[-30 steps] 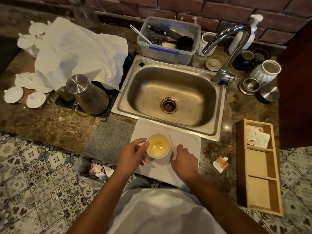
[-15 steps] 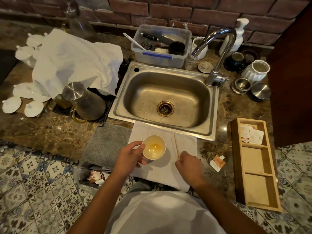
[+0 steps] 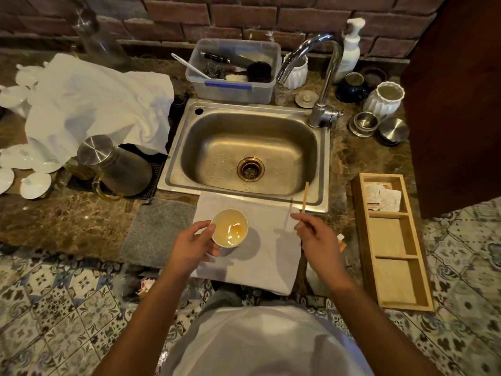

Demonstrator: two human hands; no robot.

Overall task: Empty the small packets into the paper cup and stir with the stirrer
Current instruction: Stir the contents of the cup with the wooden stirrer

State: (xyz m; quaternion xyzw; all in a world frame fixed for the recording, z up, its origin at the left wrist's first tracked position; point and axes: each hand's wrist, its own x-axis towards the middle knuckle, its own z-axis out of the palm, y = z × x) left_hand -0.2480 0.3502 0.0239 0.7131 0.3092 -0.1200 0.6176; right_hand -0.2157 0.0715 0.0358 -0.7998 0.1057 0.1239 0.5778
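Note:
A white paper cup (image 3: 230, 227) with pale yellow liquid stands on a white cloth (image 3: 267, 256) in front of the sink. My left hand (image 3: 193, 245) grips the cup's left side. To the right of the cup, my right hand (image 3: 315, 236) pinches a thin wooden stirrer (image 3: 305, 197) and holds it lifted, its tip pointing away over the sink's front rim. Small white packets (image 3: 383, 198) lie in the top compartment of a wooden tray (image 3: 390, 283). An orange packet (image 3: 342, 242) peeks out behind my right hand.
A steel sink (image 3: 250, 161) with a tap (image 3: 324, 77) lies just beyond the cloth. A grey mat (image 3: 160, 229) sits left of the cloth, a metal jug (image 3: 113, 165) farther left. Jars and metal lids (image 3: 379, 126) crowd the back right, a plastic tub (image 3: 234, 70) the back.
My right hand has picked the stirrer up from the cloth and lifted it to the right. My left hand stays on the cup.

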